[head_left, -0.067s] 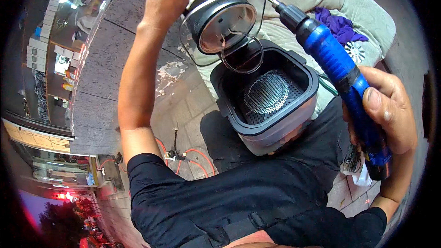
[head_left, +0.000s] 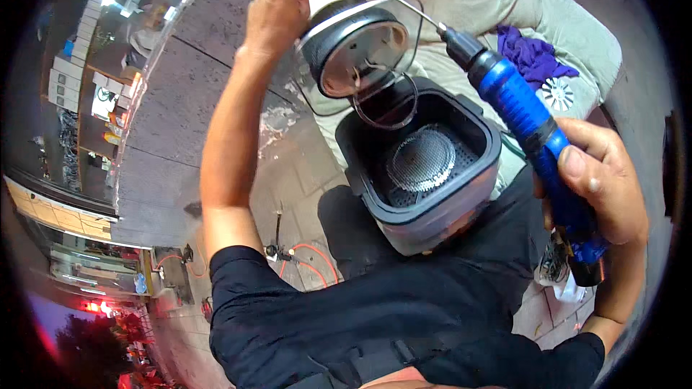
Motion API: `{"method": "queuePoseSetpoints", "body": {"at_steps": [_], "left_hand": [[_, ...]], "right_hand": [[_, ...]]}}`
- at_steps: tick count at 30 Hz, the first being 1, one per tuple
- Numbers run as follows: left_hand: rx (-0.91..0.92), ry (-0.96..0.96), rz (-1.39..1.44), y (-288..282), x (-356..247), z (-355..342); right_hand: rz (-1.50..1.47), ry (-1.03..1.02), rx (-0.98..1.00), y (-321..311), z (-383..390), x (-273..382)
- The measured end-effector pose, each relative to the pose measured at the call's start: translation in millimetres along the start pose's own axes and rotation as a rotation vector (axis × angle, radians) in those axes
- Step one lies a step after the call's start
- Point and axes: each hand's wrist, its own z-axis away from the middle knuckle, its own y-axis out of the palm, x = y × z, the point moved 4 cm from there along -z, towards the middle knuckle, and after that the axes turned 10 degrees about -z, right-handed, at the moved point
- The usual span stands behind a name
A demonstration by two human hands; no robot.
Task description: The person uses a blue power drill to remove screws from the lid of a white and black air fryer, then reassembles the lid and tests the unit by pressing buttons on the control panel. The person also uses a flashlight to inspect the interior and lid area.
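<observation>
Cooker: sits at the lap, open; has rounded-square walls, a black rim and a smooth grey outer shell. Holds a round, finely perforated metal disc. Lid: leans back, round, with a dull metal underside; wire ring just below. Left hand: curls closed on the lid's black handle. Right hand: wraps firmly around a ribbed blue plastic screwdriver, slim metal shaft toward the lid. Beyond: pale, soft cushion, crumpled purple cloth, white slotted wheel.
</observation>
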Motion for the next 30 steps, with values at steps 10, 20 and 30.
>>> {"method": "queuePoseSetpoints", "body": {"at_steps": [10,20,30], "left_hand": [[-0.091,-0.206,0.360,27.7,13.4,-7.0],[-0.053,-0.249,0.491,36.3,26.4,-6.8],[-0.037,-0.274,0.472,29.5,22.4,-6.1]], "right_hand": [[0.014,-0.014,0.106,-6.4,-27.5,-8.4],[0.030,-0.032,0.114,-6.6,-40.5,-10.3],[0.022,-0.043,0.146,-8.2,-44.4,-12.0]]}}
